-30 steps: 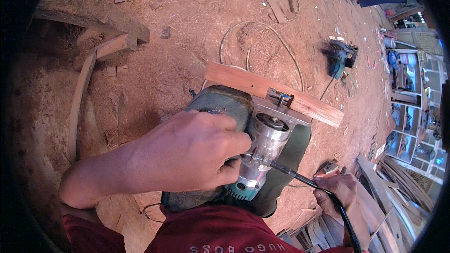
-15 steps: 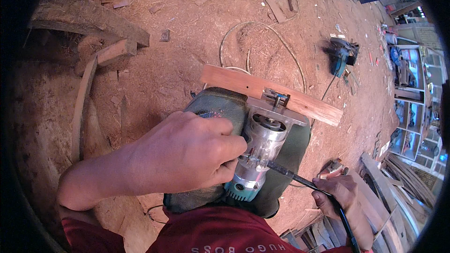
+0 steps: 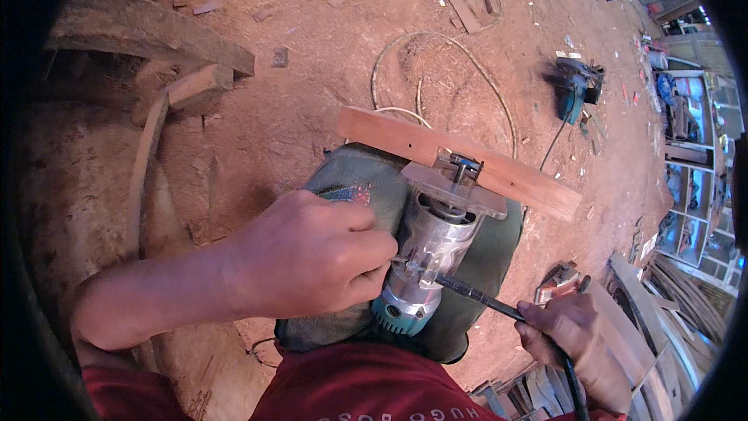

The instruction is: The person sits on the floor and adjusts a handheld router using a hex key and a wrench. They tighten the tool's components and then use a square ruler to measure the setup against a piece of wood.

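Since the earlier frame, the left hand [image 3: 319, 253] has been drawn slightly toward the left, and the trimming router [image 3: 436, 253] has been tipped a little, so that the broad face of its base plate [image 3: 456, 192] is shown more fully. The wooden board [image 3: 538, 187] has also been shifted slightly at its right end.

The two hands are held apart, with the router lying between them on the thighs of the dark green trousers [image 3: 487, 261]. The left hand's fingers are curled in at the side of the casing, where a thin metal piece can be seen by the fingertips; whether it is gripped cannot be told. By the right hand [image 3: 565, 327] a black cord-like rod [image 3: 479, 296] is clamped; its stiff end is reached across to the router's middle, and its other end is hung below that hand.

Beyond both hands, the board is laid crosswise past the base plate, its notch placed near the router's shaft. A teal and black power tool [image 3: 575, 90] is set on the ground well beyond the right hand, and stacked planks [image 3: 662, 327] are seen to that hand's right. Heavy timber [image 3: 156, 27] is placed beyond the left forearm.
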A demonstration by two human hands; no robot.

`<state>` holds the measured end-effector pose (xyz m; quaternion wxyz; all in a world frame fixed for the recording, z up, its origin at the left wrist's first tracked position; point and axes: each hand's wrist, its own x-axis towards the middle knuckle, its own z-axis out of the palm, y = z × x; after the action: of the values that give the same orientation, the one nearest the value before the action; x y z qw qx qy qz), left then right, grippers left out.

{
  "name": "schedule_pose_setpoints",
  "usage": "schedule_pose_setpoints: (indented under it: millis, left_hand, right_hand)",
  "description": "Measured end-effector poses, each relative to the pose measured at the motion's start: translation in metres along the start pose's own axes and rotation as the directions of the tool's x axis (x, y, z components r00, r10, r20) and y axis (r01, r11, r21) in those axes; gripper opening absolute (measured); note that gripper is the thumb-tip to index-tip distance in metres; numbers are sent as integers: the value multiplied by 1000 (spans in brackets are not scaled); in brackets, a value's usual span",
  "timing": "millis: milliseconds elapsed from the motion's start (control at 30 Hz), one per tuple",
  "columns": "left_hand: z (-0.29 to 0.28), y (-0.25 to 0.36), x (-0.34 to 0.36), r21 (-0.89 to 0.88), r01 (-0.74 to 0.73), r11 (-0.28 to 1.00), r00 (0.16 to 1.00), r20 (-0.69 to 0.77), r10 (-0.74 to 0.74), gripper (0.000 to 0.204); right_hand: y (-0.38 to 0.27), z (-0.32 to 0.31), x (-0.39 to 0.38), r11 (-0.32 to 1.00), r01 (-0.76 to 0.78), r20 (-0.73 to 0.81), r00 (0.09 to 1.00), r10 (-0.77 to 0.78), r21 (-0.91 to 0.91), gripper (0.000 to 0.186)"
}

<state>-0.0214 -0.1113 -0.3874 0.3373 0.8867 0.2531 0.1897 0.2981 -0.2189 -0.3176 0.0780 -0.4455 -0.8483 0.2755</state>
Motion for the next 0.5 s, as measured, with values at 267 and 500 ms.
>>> schedule_pose_setpoints:
  millis: [267,500]
  left_hand:
    - [11,-3,-4,-34,14,999,996,-91,-17,18]
    - [16,-8,-3,-23,-24,999,992,-128,21,17]
  right_hand:
    - [1,6,-5,1000,17,-32,999,-17,12,34]
    - [1,3,-5,1000,15,-5,1000,-15,3,35]
